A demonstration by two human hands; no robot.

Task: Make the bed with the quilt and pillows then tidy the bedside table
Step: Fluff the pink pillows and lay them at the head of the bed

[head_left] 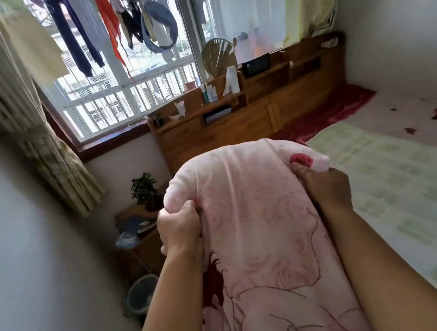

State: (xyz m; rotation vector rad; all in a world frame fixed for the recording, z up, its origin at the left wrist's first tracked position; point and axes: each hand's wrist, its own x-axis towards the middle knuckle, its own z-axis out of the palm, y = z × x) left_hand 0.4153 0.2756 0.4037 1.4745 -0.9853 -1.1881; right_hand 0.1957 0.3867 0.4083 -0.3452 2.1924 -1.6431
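The bed (395, 199) fills the right side of my view, and it is not made. I see a pale green-patterned mat across the near part, a flowered pink sheet beyond it toward the far edge, and a red cloth (336, 113) lying along the head edge. No quilt is spread on it and I can find no pillow in view.

The quilt (250, 216) is off the bed entirely. It is a pink bundle with a line-drawn print, held up in the air in front of me, over the bed's near left edge. It hangs bunched and folded over itself at the top, so I judge the spreading step has barely begun.

Behind it the wooden headboard (274, 115) carries bottles, a paper roll and a small screen on its shelves.

The bedside table (146, 251) stands low at the left, against the wall by the bed's head corner. It looks untouched to me, with a potted plant (144, 190) at its back edge and blue things (132, 229) scattered over the top. A bin (140, 294) sits on the floor just beside it.

My left hand (179, 229) has its fingers curled tight into a fistful of quilt at the bundle's left edge. My right hand (329, 188) grips the right edge, thumb on top and fingers wrapped behind the fold, where I cannot see them.

As I judge it, nearly everything is left to do — laying the quilt out, setting the pillows, then clearing the table.
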